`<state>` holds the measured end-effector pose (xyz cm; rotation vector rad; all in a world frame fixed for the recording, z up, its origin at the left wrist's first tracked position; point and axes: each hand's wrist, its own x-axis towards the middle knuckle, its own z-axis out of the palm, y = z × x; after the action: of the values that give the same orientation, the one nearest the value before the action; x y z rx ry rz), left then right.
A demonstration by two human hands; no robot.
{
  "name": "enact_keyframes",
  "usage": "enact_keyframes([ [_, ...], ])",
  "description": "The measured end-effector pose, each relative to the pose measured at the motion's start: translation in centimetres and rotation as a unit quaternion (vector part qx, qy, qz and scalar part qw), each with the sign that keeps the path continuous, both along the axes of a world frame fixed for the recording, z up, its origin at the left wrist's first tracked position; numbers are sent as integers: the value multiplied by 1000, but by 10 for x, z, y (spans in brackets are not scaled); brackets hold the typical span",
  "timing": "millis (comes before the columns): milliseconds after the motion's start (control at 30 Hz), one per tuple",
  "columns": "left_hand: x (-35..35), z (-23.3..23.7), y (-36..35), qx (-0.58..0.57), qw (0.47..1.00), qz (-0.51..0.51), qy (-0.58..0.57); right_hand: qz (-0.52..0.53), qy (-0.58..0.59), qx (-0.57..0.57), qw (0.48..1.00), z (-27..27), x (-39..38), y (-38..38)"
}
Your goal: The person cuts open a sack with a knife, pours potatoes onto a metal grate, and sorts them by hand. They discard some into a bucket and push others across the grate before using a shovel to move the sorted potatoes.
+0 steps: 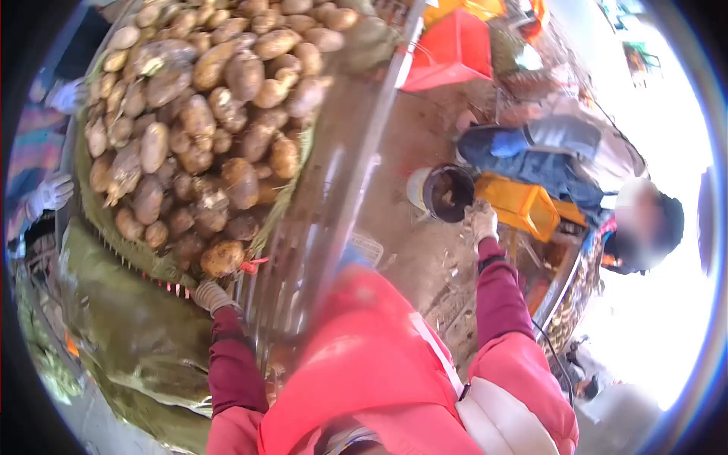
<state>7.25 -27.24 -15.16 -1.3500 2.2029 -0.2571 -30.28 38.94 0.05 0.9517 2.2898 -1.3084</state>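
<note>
A large heap of brown potatoes point(197, 114) lies in an open green mesh sack point(297, 171) at the upper left. My left hand point(214, 296), in a pale knitted glove, is at the sack's lower edge, just below a big potato point(222, 258) and a red tie point(253, 265). Its fingertips are hidden there, so I cannot see what they grip. My gloved right hand point(482, 221) is closed at the rim of a bucket point(418, 189), white outside and dark inside. Some brown lumps point(450, 189) show in the bucket.
A metal rail point(377, 136) runs beside the sack. Another person point(561, 144) sits at the right by a yellow-orange crate point(516, 203). A red container point(455, 53) stands at the top. Gloved hands point(51, 191) of someone else show at far left, above a green tarp point(125, 318).
</note>
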Motion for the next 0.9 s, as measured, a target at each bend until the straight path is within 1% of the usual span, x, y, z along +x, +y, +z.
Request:
enact_keyframes([
  [33, -10, 21, 10, 33, 973, -123, -192, 88, 26, -6, 996, -34, 11, 7],
  [67, -3, 19, 15, 31, 996, -72, 33, 42, 13, -45, 998, -19, 10, -34],
  [100, 3, -3, 17, 9, 964, -30, 263, 1, 0, -91, 996, 8, 7, -85],
  [133, 6, -27, 15, -17, 877, -7, 481, 49, 27, -103, 993, 0, 8, -106],
  [167, 2, -31, 14, -14, 816, 47, 576, 92, 56, -105, 989, -7, 1, -124],
  [200, -3, -34, 14, -17, 739, 89, 668, 136, 107, -150, 973, -9, -9, -149],
  [267, -16, -24, 26, 51, 715, 267, 644, 209, 202, -220, 931, 4, -11, -198],
  [300, -13, -30, 27, 21, 744, 246, 620, 248, 214, -176, 928, 43, -14, -248],
  [333, -6, -47, 27, -8, 773, 224, 594, 277, 211, -194, 917, 42, -19, -269],
  [367, 0, -64, 25, -36, 798, 201, 567, 322, 233, -190, 898, 58, -21, -297],
  [433, -3, -65, 26, -55, 856, 197, 475, 356, 255, -233, 868, 72, -22, -346],
  [500, -25, -30, 38, -30, 909, 232, 344, 399, 248, -203, 859, 80, -22, -386],
  [533, -36, -7, 36, 31, 877, 302, 373, 429, 272, -187, 841, 93, -20, -405],
  [567, -31, -22, 38, -16, 917, 226, 327, 422, 271, -192, 843, 78, -22, -421],
  [600, -17, -55, 45, -62, 948, 147, 276, 458, 301, -149, 823, 79, -27, -434],
  [633, -11, -74, 48, -107, 967, 67, 221, 491, 330, -105, 800, 82, -31, -448],
  [667, -25, -37, 47, -36, 918, 170, 356, 510, 388, -51, 766, 93, -34, -462],
  [700, -45, 14, 46, 11, 833, 269, 482, 521, 412, -34, 747, 95, -38, -473],
  [767, -63, 54, 45, 37, 802, 271, 531, 504, 334, -76, 793, 94, -46, -496],
  [800, -71, 68, 48, -7, 812, 257, 523, 500, 343, -91, 790, 96, -48, -505],
  [833, -80, 82, 52, -52, 821, 244, 514, 511, 392, -68, 762, 96, -55, -513],
  [900, -77, 91, 52, -7, 861, 270, 431, 528, 482, -23, 699, 105, -68, -534],
])
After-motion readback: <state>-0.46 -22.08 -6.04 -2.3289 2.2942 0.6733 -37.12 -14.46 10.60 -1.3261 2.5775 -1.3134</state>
